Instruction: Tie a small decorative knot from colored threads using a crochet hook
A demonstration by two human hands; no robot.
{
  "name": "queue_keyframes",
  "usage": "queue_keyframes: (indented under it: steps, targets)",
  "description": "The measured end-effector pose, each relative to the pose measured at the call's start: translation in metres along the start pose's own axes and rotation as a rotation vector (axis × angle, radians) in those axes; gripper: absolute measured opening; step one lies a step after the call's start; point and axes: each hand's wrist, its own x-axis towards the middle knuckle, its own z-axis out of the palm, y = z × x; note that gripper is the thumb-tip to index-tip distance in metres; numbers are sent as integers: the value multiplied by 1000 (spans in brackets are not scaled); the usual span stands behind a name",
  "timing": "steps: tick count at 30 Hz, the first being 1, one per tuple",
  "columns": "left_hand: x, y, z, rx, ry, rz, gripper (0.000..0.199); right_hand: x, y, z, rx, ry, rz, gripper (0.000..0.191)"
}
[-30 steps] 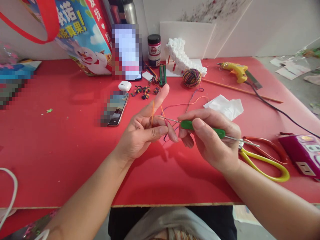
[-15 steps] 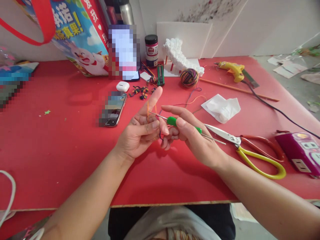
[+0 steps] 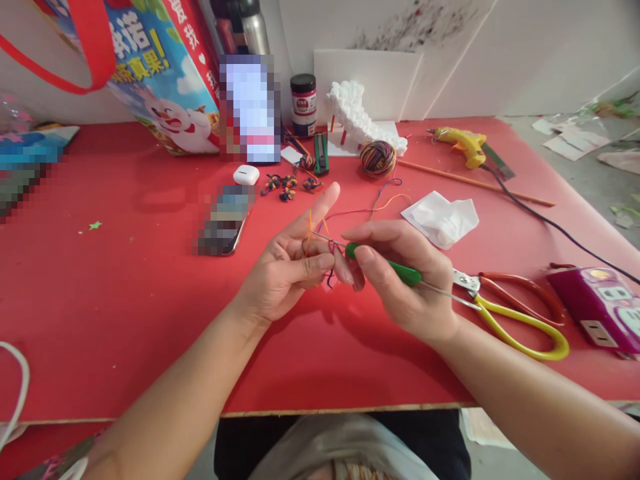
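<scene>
My right hand (image 3: pixel 405 280) is closed round the green handle of a crochet hook (image 3: pixel 407 273), whose thin metal tip points left. In my left hand (image 3: pixel 290 270), thumb and fingers pinch a small piece of multicoloured yarn (image 3: pixel 332 250), while the index finger is raised with orange yarn looped over it. The hook's tip lies by the orange strands, close to the left fingers; whether it has caught the yarn I cannot tell. A loose strand trails back toward the yarn ball (image 3: pixel 378 159) on the red table (image 3: pixel 165 333).
Scissors (image 3: pixel 520 313) lie open-handled beside my right wrist, near a purple power socket (image 3: pixel 600 307). Behind are a crumpled tissue (image 3: pixel 443 219), a yellow glue gun (image 3: pixel 463 145), a green cutter (image 3: pixel 321 153), small yarn pieces (image 3: pixel 287 187), an earbud case (image 3: pixel 246 175) and a phone (image 3: pixel 227 220).
Both hands have shifted slightly right. The right hand has turned the crochet hook so its back end slopes lower, and its fingers are more curled. The yarn stays looped on the left index finger.
</scene>
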Motion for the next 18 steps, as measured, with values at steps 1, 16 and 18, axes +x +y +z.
queue_keyframes:
  steps: [1, 16, 18]
  targets:
    - [0, 0, 1, -8, 8, 0, 99, -1, 0, 0, -33, -2, -29, 13]
    - [2, -1, 10, -157, 97, -66, 102, -4, 4, -6, -32, 38, 78, 10]
    - [2, 0, 9, -167, 80, -86, 102, -2, 2, -6, -1, 21, 105, 10]
